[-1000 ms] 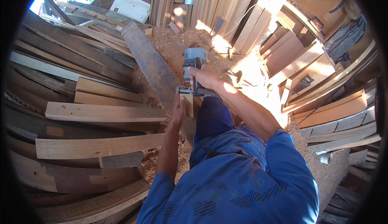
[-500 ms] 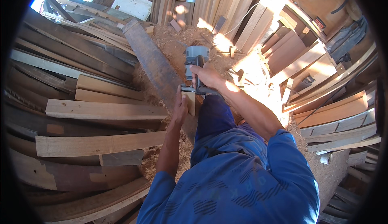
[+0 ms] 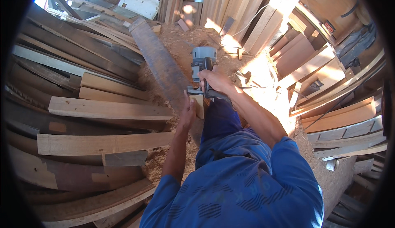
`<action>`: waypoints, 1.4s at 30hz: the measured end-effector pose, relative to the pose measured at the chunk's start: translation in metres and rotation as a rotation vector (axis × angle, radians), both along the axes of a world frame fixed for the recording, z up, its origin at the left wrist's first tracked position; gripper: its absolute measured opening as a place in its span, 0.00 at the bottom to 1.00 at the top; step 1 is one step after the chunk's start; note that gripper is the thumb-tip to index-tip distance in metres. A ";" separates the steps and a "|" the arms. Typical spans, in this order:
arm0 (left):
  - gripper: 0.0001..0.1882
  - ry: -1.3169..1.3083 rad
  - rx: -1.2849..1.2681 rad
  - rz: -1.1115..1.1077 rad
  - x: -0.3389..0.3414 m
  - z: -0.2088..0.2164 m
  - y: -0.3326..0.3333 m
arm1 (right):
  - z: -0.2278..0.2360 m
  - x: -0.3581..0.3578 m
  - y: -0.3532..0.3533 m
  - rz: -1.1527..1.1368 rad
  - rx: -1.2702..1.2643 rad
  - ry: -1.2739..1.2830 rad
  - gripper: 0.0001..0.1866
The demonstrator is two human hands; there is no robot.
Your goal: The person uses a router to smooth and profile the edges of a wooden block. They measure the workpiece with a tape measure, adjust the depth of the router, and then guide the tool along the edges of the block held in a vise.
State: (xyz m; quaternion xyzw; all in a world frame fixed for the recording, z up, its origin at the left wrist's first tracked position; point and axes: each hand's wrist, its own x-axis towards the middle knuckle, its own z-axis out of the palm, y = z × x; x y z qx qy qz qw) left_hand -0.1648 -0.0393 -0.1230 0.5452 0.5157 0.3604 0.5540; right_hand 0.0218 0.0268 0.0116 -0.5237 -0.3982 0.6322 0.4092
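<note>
My right hand (image 3: 214, 81) is wrapped round the black handle of a power tool (image 3: 204, 54) with a grey motor housing. Its exact kind I cannot make out. The tool's metal base rests at the far end of a small pale wood block (image 3: 199, 105). Along the block's left side lies my left hand (image 3: 188, 112), its fingers pressed against the wood. Beneath the block, a long worn plank (image 3: 158, 59) runs away to the far left. My leg in dark blue trousers (image 3: 220, 119) is close beside the block on the right.
Sawdust and shavings (image 3: 175, 36) cover the ground around the plank. Several thick boards (image 3: 111, 108) are stacked at the left. Upright boards (image 3: 220, 3) stand at the back, and more timber (image 3: 343, 115) lies at the right. A white panel (image 3: 139, 3) sits far left.
The whole view has shifted slightly to the right. My left hand has slid a little back along the block from the tool's base; my right hand keeps its grip on the handle.
</note>
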 end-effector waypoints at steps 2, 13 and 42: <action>0.34 0.005 0.003 0.000 -0.001 -0.002 -0.003 | 0.004 0.001 0.000 -0.011 -0.017 0.037 0.09; 0.33 -0.239 0.024 0.029 -0.012 -0.031 -0.014 | 0.036 -0.008 0.004 0.032 0.040 0.203 0.10; 0.32 0.093 0.156 0.127 0.027 -0.047 -0.013 | 0.033 -0.029 -0.014 0.051 0.124 -0.084 0.10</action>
